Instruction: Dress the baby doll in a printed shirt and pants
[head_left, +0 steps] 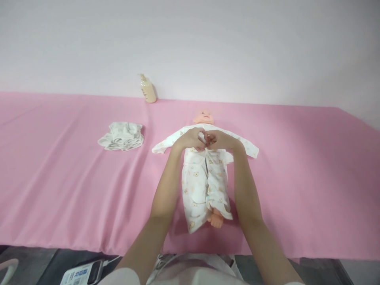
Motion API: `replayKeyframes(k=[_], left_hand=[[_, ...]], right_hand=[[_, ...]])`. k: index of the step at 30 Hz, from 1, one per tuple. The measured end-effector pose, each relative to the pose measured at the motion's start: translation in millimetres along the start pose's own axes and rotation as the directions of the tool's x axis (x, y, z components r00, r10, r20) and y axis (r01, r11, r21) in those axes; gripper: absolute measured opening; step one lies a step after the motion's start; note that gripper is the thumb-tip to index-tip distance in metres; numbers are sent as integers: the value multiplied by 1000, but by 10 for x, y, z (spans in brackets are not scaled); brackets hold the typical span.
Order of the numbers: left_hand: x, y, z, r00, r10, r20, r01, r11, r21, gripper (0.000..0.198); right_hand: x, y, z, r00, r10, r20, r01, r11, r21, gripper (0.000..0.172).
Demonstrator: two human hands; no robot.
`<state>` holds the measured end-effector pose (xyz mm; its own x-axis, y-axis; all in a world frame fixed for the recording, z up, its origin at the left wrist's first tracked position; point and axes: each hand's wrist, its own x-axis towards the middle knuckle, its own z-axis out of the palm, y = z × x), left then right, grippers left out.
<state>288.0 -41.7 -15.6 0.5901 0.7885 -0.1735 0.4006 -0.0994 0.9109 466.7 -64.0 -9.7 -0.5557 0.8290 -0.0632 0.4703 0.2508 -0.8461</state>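
A baby doll lies on its back with its head at the far side, dressed in a white long-sleeved garment with a small bear print. The garment's sleeves spread out to both sides, and its front hangs open down the middle. One bare doll foot pokes out at the bottom hem. My left hand and my right hand meet over the doll's chest, with fingers pinching the garment's front edges. The hands hide the fastening there.
A folded white cloth lies left of the doll on the pink-covered table. A cream pump bottle stands at the far edge against a white wall. A barcoded package sits below the near edge.
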Motion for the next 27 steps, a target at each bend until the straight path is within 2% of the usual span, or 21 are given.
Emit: replayKeyframes(k=[5, 7, 10, 13, 19, 23, 27], left_hand=[[-45, 8, -61, 999, -44, -22, 45, 999, 7, 37], [-50, -4, -79, 998, -53, -23, 53, 999, 2, 39], [-43, -21, -83, 998, -54, -11, 54, 998, -13, 39], [-36, -14, -64, 999, -43, -11, 43, 998, -34, 39], [-14, 2, 14, 999, -8, -47, 4, 996, -85, 34], [23, -30, 51, 998, 9, -69, -19, 989, -144, 30], [24, -58, 49, 997, 33, -66, -44, 984, -171, 34]], right_hand=[[1, 50, 9, 996, -22, -83, 26, 998, 52, 11], [-17, 51, 12, 994, 28, -104, -23, 998, 56, 8], [-66, 34, 30, 989, 123, -79, -119, 992, 48, 14], [-116, 4, 76, 979, 171, -108, -175, 984, -32, 14], [-124, -30, 211, 941, 209, -266, -271, 936, -225, 11], [-106, -22, 262, 922, 231, -310, -297, 937, -186, 6], [-105, -8, 271, 920, 252, -302, -285, 956, -71, 5]])
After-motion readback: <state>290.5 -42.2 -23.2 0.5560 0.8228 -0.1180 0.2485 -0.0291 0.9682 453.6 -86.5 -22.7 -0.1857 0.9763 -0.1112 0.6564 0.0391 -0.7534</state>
